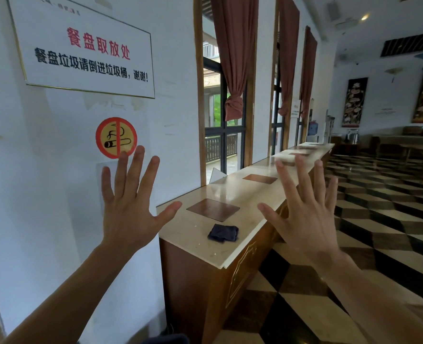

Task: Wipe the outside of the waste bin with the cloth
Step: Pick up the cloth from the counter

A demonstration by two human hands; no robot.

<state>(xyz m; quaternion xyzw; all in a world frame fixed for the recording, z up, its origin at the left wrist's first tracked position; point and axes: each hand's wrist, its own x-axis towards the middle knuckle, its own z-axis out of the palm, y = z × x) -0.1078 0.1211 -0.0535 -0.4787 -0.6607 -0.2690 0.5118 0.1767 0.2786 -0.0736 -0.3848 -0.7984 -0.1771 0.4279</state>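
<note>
A long wooden waste bin cabinet (235,276) runs along the wall, topped with pale stone that has square brown flaps (213,209) set in it. A small dark blue cloth (223,233) lies crumpled on the top near the front corner. My left hand (128,204) is raised in the air with fingers spread, to the left of the cabinet and in front of the white wall. Over the cabinet's right edge my right hand (304,209) is held up the same way, fingers spread. Neither hand touches anything.
A white wall with a framed sign (86,45) and a no-smoking sticker (116,137) stands to the left. Windows with red curtains (232,58) line the wall behind the cabinet. A chequered floor (379,219) stretches right toward wooden tables and chairs (409,147).
</note>
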